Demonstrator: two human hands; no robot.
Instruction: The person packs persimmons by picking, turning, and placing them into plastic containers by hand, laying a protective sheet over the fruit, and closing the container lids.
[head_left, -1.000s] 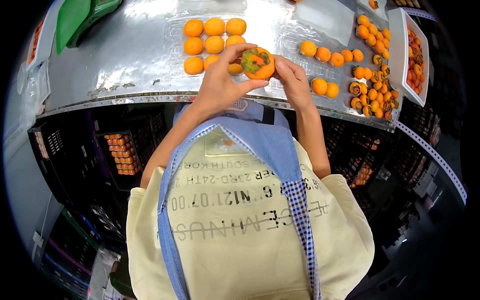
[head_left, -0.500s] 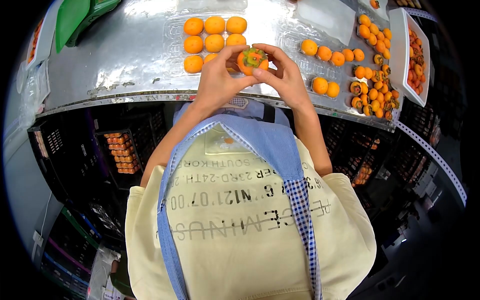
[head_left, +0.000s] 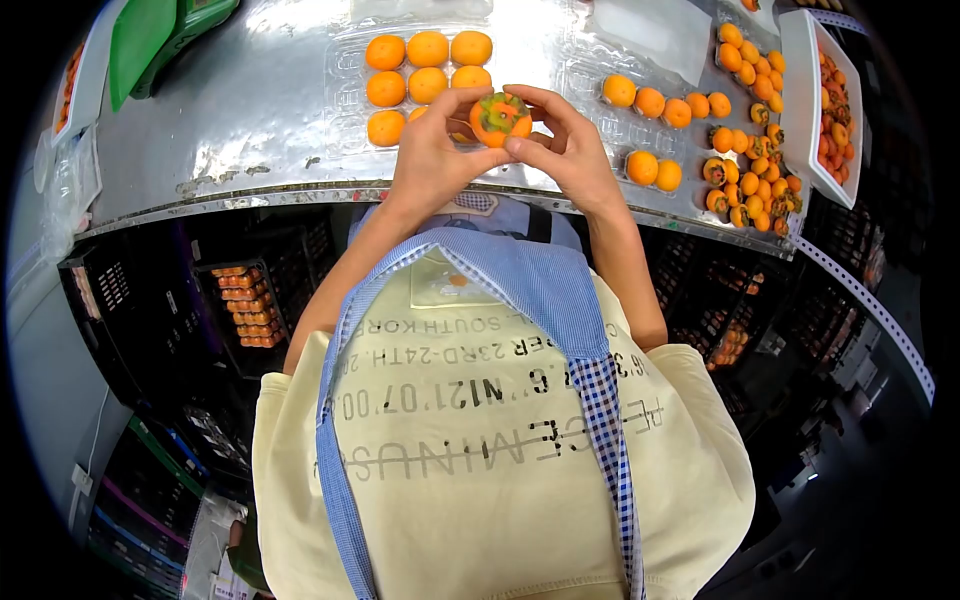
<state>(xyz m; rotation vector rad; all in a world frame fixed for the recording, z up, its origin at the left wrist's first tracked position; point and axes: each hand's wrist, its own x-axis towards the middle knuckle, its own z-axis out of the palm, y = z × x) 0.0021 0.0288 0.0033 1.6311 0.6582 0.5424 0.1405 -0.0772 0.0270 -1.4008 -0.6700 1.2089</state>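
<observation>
The persimmon (head_left: 501, 118) is held above the table (head_left: 250, 120), near the middle of the table's near edge, with its green calyx facing the camera. The left hand (head_left: 438, 148) grips the left side between thumb and fingers. The right hand (head_left: 577, 155) pinches from the right, thumb low on the fruit and fingers arched at its top.

Step in hand, by judgement: turning the fruit between both hands to view the calyx end. The next move calls for a secure hold by one hand before the other releases, with light pressure on the skin.

Behind the left hand, a clear tray (head_left: 344, 100) carries rows of fruit (head_left: 427, 48); the near row is partly hidden. Loose persimmons (head_left: 760, 190) lie toward the near right corner, beside a white bin (head_left: 798, 100) at the right edge.

Difference from one second earlier: the right hand then held only the fruit's right side; its fingers now reach over the top. The fruit has shifted slightly left. The rows in the tray are unchanged.
</observation>
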